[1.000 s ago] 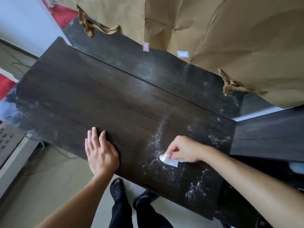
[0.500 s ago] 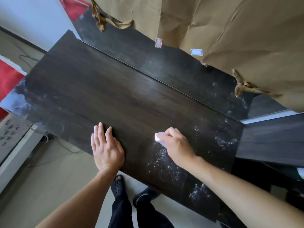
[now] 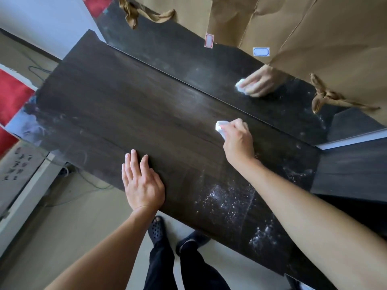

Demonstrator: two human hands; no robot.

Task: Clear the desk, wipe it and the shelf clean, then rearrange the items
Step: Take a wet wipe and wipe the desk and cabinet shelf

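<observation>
A dark wood desk top (image 3: 117, 114) runs across the view, bare of items. My right hand (image 3: 237, 141) is shut on a small white wipe (image 3: 219, 126) and presses it on the desk near the far edge, right of centre. My left hand (image 3: 142, 181) lies flat, fingers apart, on the near edge of the desk. White dust specks (image 3: 226, 204) cover the desk's near right part. A glossy dark panel (image 3: 188, 59) behind the desk mirrors my right hand and the wipe.
Brown paper (image 3: 303, 28) with tied paper cords hangs over the panel, bearing two small labels (image 3: 260, 52). A lower dark shelf surface (image 3: 354, 170) adjoins the desk at the right. My feet in dark shoes (image 3: 157, 229) stand on the pale floor below; cables lie at the left.
My right hand has swept the wipe from the dusty near right part away toward the desk's far edge. My left hand has stayed flat on the near edge.
</observation>
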